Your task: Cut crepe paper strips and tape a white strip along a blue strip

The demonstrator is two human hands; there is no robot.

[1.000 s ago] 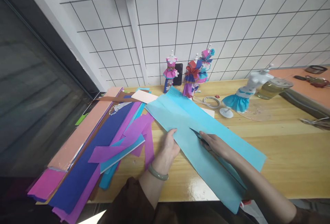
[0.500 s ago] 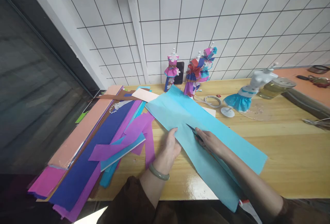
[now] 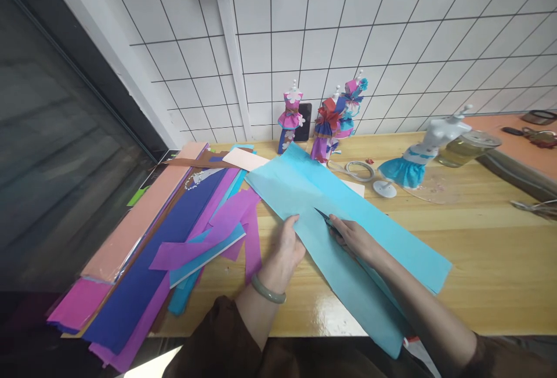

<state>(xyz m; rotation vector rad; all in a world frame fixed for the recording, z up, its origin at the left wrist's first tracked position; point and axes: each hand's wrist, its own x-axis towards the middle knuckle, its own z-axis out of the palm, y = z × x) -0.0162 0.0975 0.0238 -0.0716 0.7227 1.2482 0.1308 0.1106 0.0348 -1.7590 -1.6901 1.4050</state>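
Observation:
A long sheet of light blue crepe paper (image 3: pixel 278 183) lies slantwise over the table, cut lengthwise from its near end up to about its middle. My right hand (image 3: pixel 350 238) grips dark scissors (image 3: pixel 322 214), whose blade points to the upper left over the paper at the top of the cut. The scissors' handles are mostly hidden by the fingers. With the thumb on top and the fingers underneath, my left hand (image 3: pixel 292 244) pinches the paper's left edge. The near left strip of the paper hangs past the table's front edge.
Folded crepe paper in several colours (image 3: pixel 152 250) is piled at the left, with purple strips (image 3: pixel 217 221) on it. Small dressed mannequins (image 3: pixel 290 117) stand along the tiled wall. At the right are a mannequin in a blue skirt (image 3: pixel 407 166), a wire coil (image 3: pixel 359 171) and a glass jar (image 3: pixel 467 148).
Almost nothing differs. Both hands, the scissors and the blue paper keep their places; the view has shifted very slightly.

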